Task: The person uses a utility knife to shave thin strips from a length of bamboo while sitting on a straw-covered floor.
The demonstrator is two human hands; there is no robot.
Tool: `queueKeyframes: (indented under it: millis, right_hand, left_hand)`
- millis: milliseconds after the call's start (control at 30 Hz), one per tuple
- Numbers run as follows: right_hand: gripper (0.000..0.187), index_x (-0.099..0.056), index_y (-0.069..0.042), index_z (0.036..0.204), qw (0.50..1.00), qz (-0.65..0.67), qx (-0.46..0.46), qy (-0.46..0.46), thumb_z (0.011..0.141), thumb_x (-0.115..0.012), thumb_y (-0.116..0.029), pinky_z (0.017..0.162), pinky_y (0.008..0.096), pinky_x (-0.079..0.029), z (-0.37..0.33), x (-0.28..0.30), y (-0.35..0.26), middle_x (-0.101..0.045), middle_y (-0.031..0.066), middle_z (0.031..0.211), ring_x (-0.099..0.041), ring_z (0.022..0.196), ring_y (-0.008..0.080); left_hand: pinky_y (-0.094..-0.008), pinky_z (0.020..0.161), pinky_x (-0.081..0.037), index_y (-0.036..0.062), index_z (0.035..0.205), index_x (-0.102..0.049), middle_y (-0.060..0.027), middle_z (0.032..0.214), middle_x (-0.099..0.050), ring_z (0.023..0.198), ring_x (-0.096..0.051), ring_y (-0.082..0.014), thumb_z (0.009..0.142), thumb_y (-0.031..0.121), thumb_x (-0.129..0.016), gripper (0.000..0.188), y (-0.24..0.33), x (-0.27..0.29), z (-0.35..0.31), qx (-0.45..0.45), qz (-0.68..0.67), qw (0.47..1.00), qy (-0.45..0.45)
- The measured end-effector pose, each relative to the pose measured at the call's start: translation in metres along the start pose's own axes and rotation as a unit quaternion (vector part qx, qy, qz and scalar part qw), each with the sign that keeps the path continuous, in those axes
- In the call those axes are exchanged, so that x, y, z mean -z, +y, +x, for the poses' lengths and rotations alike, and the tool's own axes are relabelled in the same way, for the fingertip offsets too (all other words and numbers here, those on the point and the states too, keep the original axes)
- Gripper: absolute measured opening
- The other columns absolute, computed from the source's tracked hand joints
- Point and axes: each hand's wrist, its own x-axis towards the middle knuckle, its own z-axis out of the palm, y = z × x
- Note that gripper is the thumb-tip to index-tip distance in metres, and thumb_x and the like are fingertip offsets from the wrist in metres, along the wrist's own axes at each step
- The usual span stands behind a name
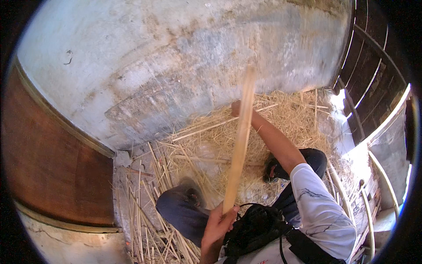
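Black strapped pouch (254, 225) on the person's chest sits nearest, just right of the left hand (218, 225), whose bare fingers are closed around the near end of a long, flat bamboo strip (238, 156). That strip slants up and away across the middle of the scene, its far end blurred against the stained plaster wall (145, 57). Because only one end is gripped, a knock at the far tip could lever it round and twist it out of the palm; a rough edge could also drive splinters into the uncovered skin.

Farther off, the right hand (236, 108) looks curled beside the strip, the right forearm (277, 143) reaching in from the right; I cannot tell whether it holds anything. With hand and strip so close in view, a careless swing might rap the knuckles.

Pale shavings (292, 116) cover the far floor and could slide underfoot, while loose bamboo slats (143, 213) crossing left of the dark trouser leg (176, 207) could snag a foot.
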Motion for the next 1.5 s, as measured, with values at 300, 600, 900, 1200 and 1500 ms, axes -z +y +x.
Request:
queueKeyframes:
  millis: [300,600,900,1200,1500]
  right_hand:
    - [0.033,-0.075,0.000,0.112,0.903,0.364,0.013,-0.228,0.100,-0.063,-0.028,0.045,0.0401,-0.038,0.019,0.037,-0.048,-0.068,0.0049,0.080,-0.050,0.052,0.0145]
    - [0.040,-0.073,0.001,0.118,0.677,0.704,0.008,-0.212,0.108,-0.063,-0.037,0.041,0.0258,-0.037,-0.007,0.063,-0.076,-0.060,0.0014,0.072,-0.044,0.047,0.0080]
    - [0.046,-0.078,-0.005,0.118,0.843,0.525,-0.025,0.119,0.109,-0.060,-0.046,0.068,0.0348,-0.051,-0.041,0.043,0.004,-0.070,0.0065,0.091,-0.063,0.074,0.0160]
    - [0.034,-0.072,-0.008,0.125,0.829,0.448,0.164,0.290,0.107,-0.066,-0.036,0.073,0.0417,-0.057,-0.245,0.134,-0.008,-0.074,0.0131,0.094,-0.072,0.077,0.0319]
    - [0.035,-0.076,-0.012,0.121,0.824,0.333,0.213,0.405,0.095,-0.080,-0.035,0.061,0.0425,-0.057,-0.301,0.131,-0.029,-0.075,0.0080,0.090,-0.073,0.071,0.0317]
  left_hand:
    - [-0.0474,0.073,-0.051,-0.0024,0.118,-0.067,-0.0216,0.088,-0.070,0.083,-0.070,-0.0377,0.108,0.032,-0.068,0.036,-0.062,-0.004,0.051,-0.135,0.280,0.950,0.017]
    - [-0.0570,0.061,-0.050,-0.0054,0.115,-0.064,-0.0275,0.074,-0.066,0.073,-0.067,-0.0526,0.108,0.032,-0.066,0.038,-0.092,0.019,0.073,-0.205,0.409,0.864,0.210]
    - [-0.0246,0.041,-0.036,0.0030,0.114,-0.061,0.0045,0.065,-0.048,0.047,-0.043,-0.0047,0.111,0.023,-0.065,0.021,-0.010,0.031,0.019,-0.112,0.048,0.978,0.167]
    - [-0.0259,0.041,-0.039,0.0037,0.102,-0.059,0.0007,0.067,-0.053,0.046,-0.046,-0.0068,0.113,0.020,-0.062,0.020,0.009,0.028,-0.003,-0.083,-0.034,0.994,0.056]
    - [-0.0256,0.041,-0.037,0.0061,0.086,-0.053,0.0002,0.062,-0.048,0.045,-0.045,-0.0080,0.118,0.033,-0.050,0.042,0.005,0.024,-0.004,-0.087,-0.057,0.994,-0.039]
